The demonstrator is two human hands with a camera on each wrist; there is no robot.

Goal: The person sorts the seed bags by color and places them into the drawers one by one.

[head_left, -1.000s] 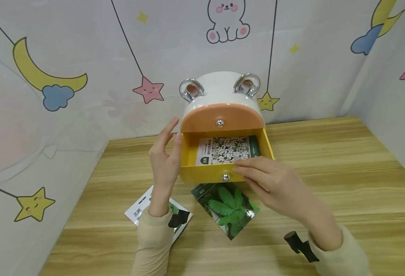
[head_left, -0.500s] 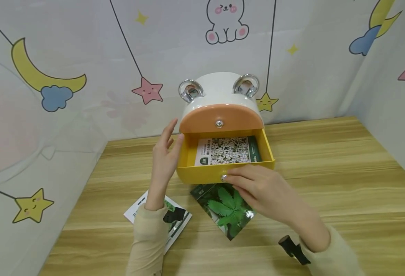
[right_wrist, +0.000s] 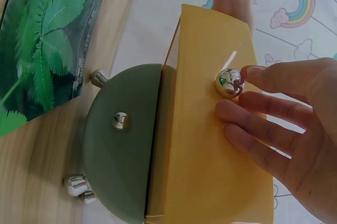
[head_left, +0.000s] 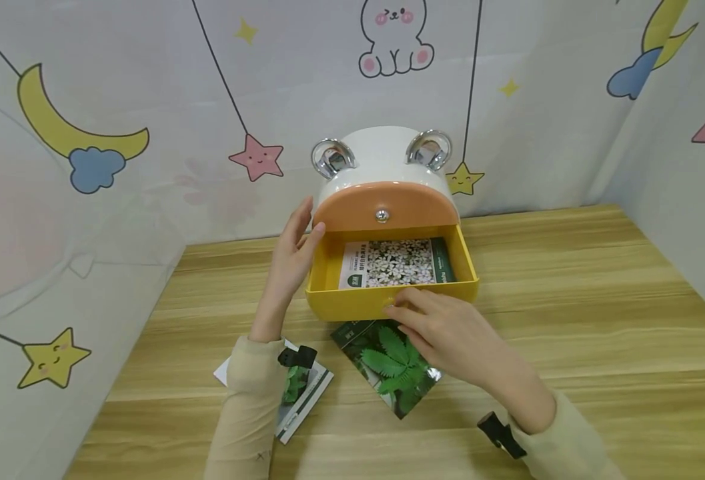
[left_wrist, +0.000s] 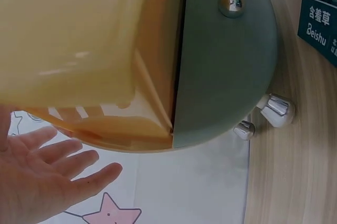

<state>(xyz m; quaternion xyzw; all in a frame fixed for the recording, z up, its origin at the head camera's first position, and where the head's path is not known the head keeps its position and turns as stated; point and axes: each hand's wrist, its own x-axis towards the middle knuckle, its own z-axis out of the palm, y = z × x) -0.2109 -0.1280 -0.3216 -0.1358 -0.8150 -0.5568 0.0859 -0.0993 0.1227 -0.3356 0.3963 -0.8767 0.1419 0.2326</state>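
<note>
A white bear-like drawer box (head_left: 382,143) with silver ears has an orange upper front (head_left: 352,207), and its yellow drawer (head_left: 346,303) is pulled out. A seed packet with white flowers (head_left: 394,263) lies inside. My right hand (head_left: 448,333) pinches the drawer's silver knob (right_wrist: 229,83), thumb on one side and fingertips on the other. Several of its fingers lie against the yellow front. Beside the box's left edge, my left hand (head_left: 292,257) is spread, its thumb tip overlapping the side in the head view. Below the drawer, the wrist views show a green front (left_wrist: 226,71) with its own knob.
A green-leaf packet (head_left: 391,370) lies on the wooden table (head_left: 574,333) in front of the drawer. Another packet (head_left: 307,393), with a white part, is partly covered by the left sleeve. Cartoon-printed white cloth (head_left: 166,53) stands behind the box and along the sides.
My right hand has slid left and down from the drawer's front rim to its knob. My left hand has risen slightly and come closer to the box. The drawer stays pulled out.
</note>
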